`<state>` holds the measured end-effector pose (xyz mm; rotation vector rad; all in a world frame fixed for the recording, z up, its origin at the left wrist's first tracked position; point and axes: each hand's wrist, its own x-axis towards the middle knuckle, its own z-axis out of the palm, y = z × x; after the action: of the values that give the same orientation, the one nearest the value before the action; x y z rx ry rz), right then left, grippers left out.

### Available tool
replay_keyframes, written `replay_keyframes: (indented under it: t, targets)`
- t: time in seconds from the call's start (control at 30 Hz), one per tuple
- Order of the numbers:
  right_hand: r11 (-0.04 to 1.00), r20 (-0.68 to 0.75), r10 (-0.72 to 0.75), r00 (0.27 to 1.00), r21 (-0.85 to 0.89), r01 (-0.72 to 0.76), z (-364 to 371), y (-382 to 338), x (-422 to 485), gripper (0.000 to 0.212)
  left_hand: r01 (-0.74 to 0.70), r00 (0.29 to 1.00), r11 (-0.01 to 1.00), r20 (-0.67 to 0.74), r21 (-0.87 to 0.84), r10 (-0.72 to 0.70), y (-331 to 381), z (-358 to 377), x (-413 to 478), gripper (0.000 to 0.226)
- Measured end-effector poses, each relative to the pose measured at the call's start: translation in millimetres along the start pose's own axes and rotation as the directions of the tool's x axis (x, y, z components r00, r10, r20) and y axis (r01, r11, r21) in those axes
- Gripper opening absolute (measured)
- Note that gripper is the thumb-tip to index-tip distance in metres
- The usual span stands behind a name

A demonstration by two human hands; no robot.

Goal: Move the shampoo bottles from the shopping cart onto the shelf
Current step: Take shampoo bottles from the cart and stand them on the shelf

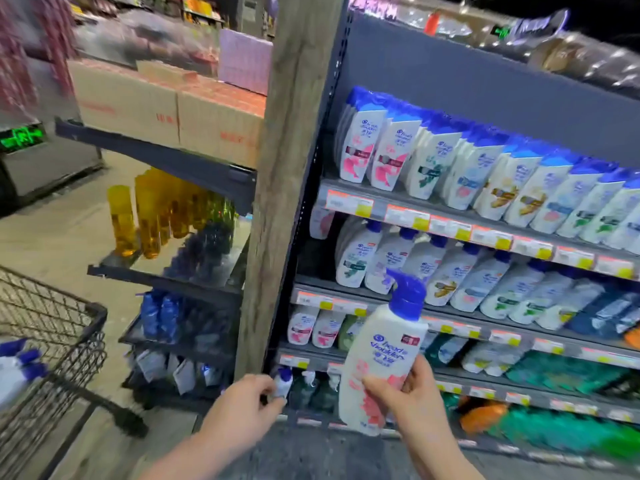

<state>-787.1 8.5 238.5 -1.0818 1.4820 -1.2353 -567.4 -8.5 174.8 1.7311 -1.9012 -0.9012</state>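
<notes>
The right hand grips a white shampoo bottle around its lower body. The blue pump stands above the fingers, slightly tilted. Behind the grip is the shelf, full of similar bottles. Just left of the grip, the left hand curls its fingers at a small bottle — I cannot tell if it holds it. Far to the left, the shopping cart contains more bottles.

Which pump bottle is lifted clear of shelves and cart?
The pink-labelled shampoo bottle, gripped by the right hand; the rest sit on the shelves or in the shopping cart.
</notes>
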Motion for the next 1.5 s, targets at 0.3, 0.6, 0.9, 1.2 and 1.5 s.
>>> replay_keyframes:
  t: [0.3,0.6,0.9,1.2,1.5]
  targets:
    - [1.000,0.057,0.004,0.998,0.001,-0.004,-9.0,15.1,85.8,0.042,0.051,0.998,0.996,-0.052,0.072,-0.047,26.4,16.7,74.0,0.021]
    - [0.988,0.129,-0.126,0.984,-0.076,0.136,57.1,49.4,218.4,0.043,0.001,0.994,1.000,-0.114,0.020,0.001,1.9,30.7,185.8,0.037]
    - [0.943,0.152,-0.314,0.937,-0.062,0.326,89.2,69.6,304.0,0.043,-0.090,0.957,0.969,-0.290,-0.230,0.020,-11.2,62.3,263.6,0.076]
    - [0.909,0.187,-0.369,0.911,-0.132,0.395,102.6,81.1,350.8,0.047,-0.096,0.919,0.934,-0.390,-0.343,-0.049,-10.2,69.1,316.9,0.067]
    - [0.882,0.160,-0.372,0.914,-0.245,0.402,101.0,90.9,349.3,0.048,-0.055,0.889,0.970,-0.454,-0.238,-0.061,-2.1,65.2,327.5,0.043]
